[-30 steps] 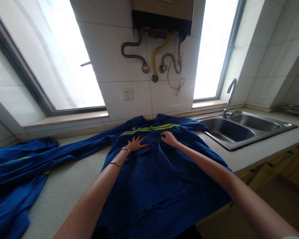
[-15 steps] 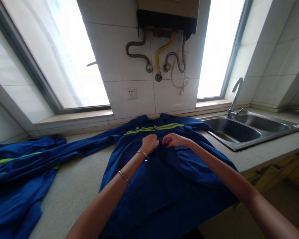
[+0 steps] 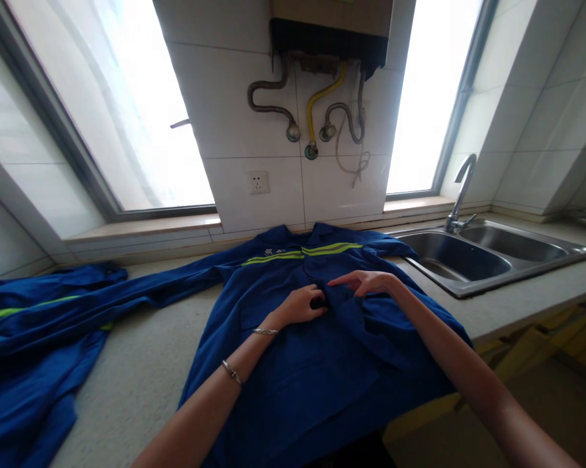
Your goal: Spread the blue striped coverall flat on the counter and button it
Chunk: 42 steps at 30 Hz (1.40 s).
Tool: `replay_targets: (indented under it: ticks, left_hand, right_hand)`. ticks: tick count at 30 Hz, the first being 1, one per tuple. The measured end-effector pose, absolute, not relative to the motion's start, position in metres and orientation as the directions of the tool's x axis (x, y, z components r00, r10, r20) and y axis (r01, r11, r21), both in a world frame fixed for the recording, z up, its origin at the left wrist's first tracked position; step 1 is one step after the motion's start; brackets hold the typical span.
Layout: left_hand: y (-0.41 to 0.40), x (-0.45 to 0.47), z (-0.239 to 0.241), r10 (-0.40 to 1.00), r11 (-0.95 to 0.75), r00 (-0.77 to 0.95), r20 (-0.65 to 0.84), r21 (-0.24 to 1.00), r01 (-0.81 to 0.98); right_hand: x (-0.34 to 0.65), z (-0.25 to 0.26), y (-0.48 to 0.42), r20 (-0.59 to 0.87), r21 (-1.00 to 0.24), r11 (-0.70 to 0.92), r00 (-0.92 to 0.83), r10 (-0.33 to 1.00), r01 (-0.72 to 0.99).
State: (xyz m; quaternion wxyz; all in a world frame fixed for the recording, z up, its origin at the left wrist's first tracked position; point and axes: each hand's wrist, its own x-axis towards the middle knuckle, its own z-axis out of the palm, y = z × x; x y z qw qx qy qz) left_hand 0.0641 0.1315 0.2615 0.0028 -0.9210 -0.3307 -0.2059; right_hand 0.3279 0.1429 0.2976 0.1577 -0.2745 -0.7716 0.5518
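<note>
A blue work jacket [image 3: 293, 364] with yellow-green reflective stripes lies spread on the countertop [image 3: 141, 364], its hem hanging over the near edge. My left hand [image 3: 300, 305] rests on the jacket's middle, fingers curled and pinching the front placket. My right hand [image 3: 366, 283] is just to the right of it, gripping a raised fold of the same front edge, with the forefinger stretched out. Both hands meet at the jacket's front opening. Two thin bracelets sit on my left wrist.
A second blue garment [image 3: 25, 338] lies bunched at the far left of the counter. A steel double sink [image 3: 488, 257] with a tap [image 3: 461, 188] is at the right. Behind the counter are windows, a wall socket [image 3: 258, 182] and pipes [image 3: 317, 110] under a heater.
A second ago both hands lay flat on the jacket's chest. They then closed on the front edge and have moved down toward me, lifting a fold of cloth.
</note>
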Motion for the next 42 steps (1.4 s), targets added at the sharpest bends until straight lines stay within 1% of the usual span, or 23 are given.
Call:
replay_targets:
  ticks: [2,4,7,9,12,14,16,18,21,23,25,27,29,32,34,36,38,42]
  left_hand:
    - [0.128,0.069,0.262,0.579,-0.81,0.728,0.367,0.16,0.564]
    - [0.126,0.075,0.261,0.567,-0.823,0.745,0.35,0.202,0.531]
    - [0.125,0.082,0.257,0.59,-0.807,0.744,0.313,0.261,0.529]
    - [0.126,0.084,0.256,0.611,-0.788,0.743,0.274,0.307,0.534]
    - [0.128,0.084,0.256,0.626,-0.756,0.751,0.211,0.4,0.518]
    - [0.129,0.083,0.259,0.646,-0.71,0.746,0.163,0.489,0.507]
    - [0.129,0.08,0.266,0.687,-0.606,0.723,0.076,0.61,0.511]
    - [0.129,0.075,0.275,0.733,-0.444,0.68,-0.014,0.748,0.494]
    - [0.13,0.063,0.291,0.783,-0.19,0.617,-0.079,0.915,0.357]
    - [0.13,0.055,0.301,0.804,-0.072,0.588,-0.089,0.967,0.244]
    - [0.129,0.05,0.308,0.807,-0.026,0.585,-0.084,0.984,0.178]
    - [0.127,0.049,0.309,0.798,-0.043,0.598,-0.078,0.982,0.186]
    - [0.125,0.053,0.306,0.788,-0.085,0.607,-0.106,0.957,0.278]
    - [0.122,0.064,0.295,0.78,-0.141,0.6,-0.176,0.886,0.442]
    - [0.122,0.071,0.288,0.774,-0.153,0.603,-0.194,0.866,0.476]
    - [0.124,0.074,0.285,0.776,-0.137,0.602,-0.188,0.882,0.451]
    - [0.126,0.073,0.285,0.784,-0.106,0.596,-0.176,0.907,0.407]
    - [0.131,0.066,0.29,0.757,-0.048,0.62,-0.205,0.929,0.366]
  right_hand:
    - [0.328,0.3,0.14,-0.066,-0.936,0.242,-0.803,0.593,0.256]
    - [0.326,0.301,0.138,-0.039,-0.93,0.262,-0.777,0.628,0.258]
    - [0.325,0.3,0.142,0.014,-0.913,0.306,-0.73,0.683,0.269]
    - [0.325,0.297,0.147,0.033,-0.9,0.333,-0.719,0.694,0.28]
    - [0.327,0.293,0.154,0.037,-0.888,0.353,-0.72,0.693,0.295]
    - [0.328,0.291,0.156,0.045,-0.883,0.36,-0.707,0.706,0.303]
    - [0.327,0.291,0.156,0.07,-0.883,0.365,-0.686,0.725,0.296]
    - [0.323,0.289,0.156,0.112,-0.892,0.368,-0.659,0.744,0.264]
    - [0.31,0.284,0.155,0.229,-0.896,0.405,-0.592,0.773,0.182]
    - [0.299,0.28,0.155,0.308,-0.881,0.451,-0.555,0.773,0.14]
    - [0.288,0.275,0.153,0.365,-0.864,0.491,-0.534,0.763,0.111]
    - [0.281,0.272,0.152,0.414,-0.848,0.522,-0.5,0.761,0.092]
    - [0.278,0.27,0.151,0.456,-0.835,0.544,-0.447,0.77,0.085]
    - [0.278,0.269,0.152,0.486,-0.825,0.558,-0.387,0.784,0.094]
    - [0.279,0.268,0.153,0.508,-0.813,0.576,-0.374,0.776,0.091]
    - [0.28,0.268,0.154,0.53,-0.797,0.599,-0.383,0.757,0.08]
    - [0.281,0.269,0.154,0.517,-0.793,0.603,-0.429,0.741,0.084]
    - [0.286,0.273,0.15,0.387,-0.824,0.55,-0.572,0.724,0.139]
